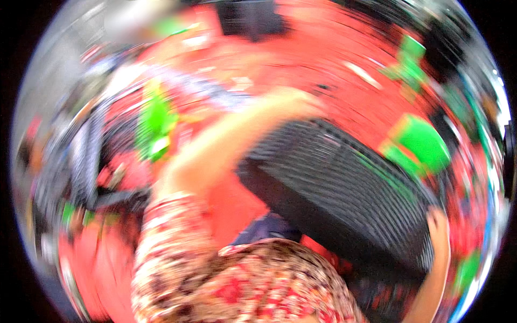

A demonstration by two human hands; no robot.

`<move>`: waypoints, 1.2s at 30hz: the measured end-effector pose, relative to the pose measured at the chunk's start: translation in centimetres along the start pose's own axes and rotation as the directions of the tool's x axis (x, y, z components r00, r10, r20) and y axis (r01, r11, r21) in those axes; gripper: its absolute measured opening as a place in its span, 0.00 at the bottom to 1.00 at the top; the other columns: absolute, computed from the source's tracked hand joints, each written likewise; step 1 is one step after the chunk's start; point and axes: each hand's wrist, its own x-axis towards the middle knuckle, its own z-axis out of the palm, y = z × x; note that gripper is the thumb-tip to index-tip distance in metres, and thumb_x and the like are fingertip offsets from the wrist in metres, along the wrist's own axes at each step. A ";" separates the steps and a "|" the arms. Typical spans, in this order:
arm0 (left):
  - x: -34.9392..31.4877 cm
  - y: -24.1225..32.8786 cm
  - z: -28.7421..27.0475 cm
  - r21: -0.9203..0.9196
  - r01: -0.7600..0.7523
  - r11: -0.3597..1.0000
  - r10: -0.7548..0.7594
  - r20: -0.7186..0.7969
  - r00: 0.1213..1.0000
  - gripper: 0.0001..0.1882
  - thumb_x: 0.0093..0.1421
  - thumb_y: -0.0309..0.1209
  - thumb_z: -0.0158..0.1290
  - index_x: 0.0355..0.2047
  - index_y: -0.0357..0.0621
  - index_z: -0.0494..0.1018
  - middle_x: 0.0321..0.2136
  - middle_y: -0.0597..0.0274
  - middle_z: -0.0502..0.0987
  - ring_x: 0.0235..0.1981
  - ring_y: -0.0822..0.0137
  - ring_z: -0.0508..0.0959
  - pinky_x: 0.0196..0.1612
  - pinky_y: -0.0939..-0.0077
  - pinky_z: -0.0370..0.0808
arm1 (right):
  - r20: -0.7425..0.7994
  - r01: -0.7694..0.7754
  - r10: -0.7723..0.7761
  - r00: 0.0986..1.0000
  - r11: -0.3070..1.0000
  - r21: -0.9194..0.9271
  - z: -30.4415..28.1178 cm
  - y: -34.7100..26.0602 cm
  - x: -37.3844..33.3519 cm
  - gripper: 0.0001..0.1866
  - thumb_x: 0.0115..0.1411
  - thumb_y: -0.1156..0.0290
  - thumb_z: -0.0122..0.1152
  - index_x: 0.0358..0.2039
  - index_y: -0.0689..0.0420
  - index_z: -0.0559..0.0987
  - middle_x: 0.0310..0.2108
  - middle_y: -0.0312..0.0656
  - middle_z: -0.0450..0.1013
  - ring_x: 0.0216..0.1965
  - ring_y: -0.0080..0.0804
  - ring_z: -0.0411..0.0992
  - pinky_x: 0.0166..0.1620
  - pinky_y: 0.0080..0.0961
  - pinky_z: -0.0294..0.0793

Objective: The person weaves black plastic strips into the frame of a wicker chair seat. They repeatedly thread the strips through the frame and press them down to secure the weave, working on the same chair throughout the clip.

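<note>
A black ribbed plastic crate (339,177) hangs tilted in front of my body, its long side slanting down to the right. My left hand (299,102) reaches across to its far left corner, with the fingers bent over the edge. At the right end my right hand (439,223) grips the rim, fingers curled on it. Motion smears the picture, and I cannot make out what, if anything, is inside the crate.
Red floor (226,207) spreads under the crate. Bright green and orange pieces (423,145) lie beyond its right side. A dark box (250,19) stands at the far edge. On the left is a dark-rimmed container (86,161) beside a green object (155,121).
</note>
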 end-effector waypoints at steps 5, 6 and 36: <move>7.1 12.2 3.1 -0.255 -0.072 0.964 0.067 -0.030 0.997 0.28 0.58 0.53 0.40 0.50 0.48 0.67 0.50 0.52 0.67 0.53 0.53 0.65 0.52 0.51 0.58 | 0.135 0.068 -0.032 0.990 0.959 -0.274 -2.2 -0.8 -3.6 0.20 0.62 0.63 0.45 0.47 0.66 0.72 0.47 0.56 0.68 0.50 0.48 0.65 0.55 0.33 0.61; 7.3 12.8 4.3 -0.252 0.052 0.966 -0.059 -0.022 0.998 0.28 0.59 0.53 0.39 0.57 0.59 0.61 0.56 0.62 0.64 0.57 0.57 0.61 0.54 0.43 0.53 | 0.142 0.090 -0.051 0.989 0.955 -0.281 -2.1 -0.8 -4.2 0.20 0.62 0.63 0.45 0.46 0.67 0.72 0.45 0.57 0.69 0.48 0.49 0.66 0.54 0.34 0.62; 9.3 12.3 4.5 0.021 -0.009 1.000 0.014 -0.238 0.971 0.15 0.55 0.40 0.41 0.40 0.61 0.74 0.31 0.61 0.77 0.35 0.59 0.77 0.32 0.59 0.74 | 0.155 0.142 -0.111 0.982 0.969 -0.203 2.6 -5.6 0.3 0.22 0.59 0.65 0.51 0.53 0.60 0.66 0.53 0.52 0.63 0.55 0.49 0.59 0.57 0.39 0.57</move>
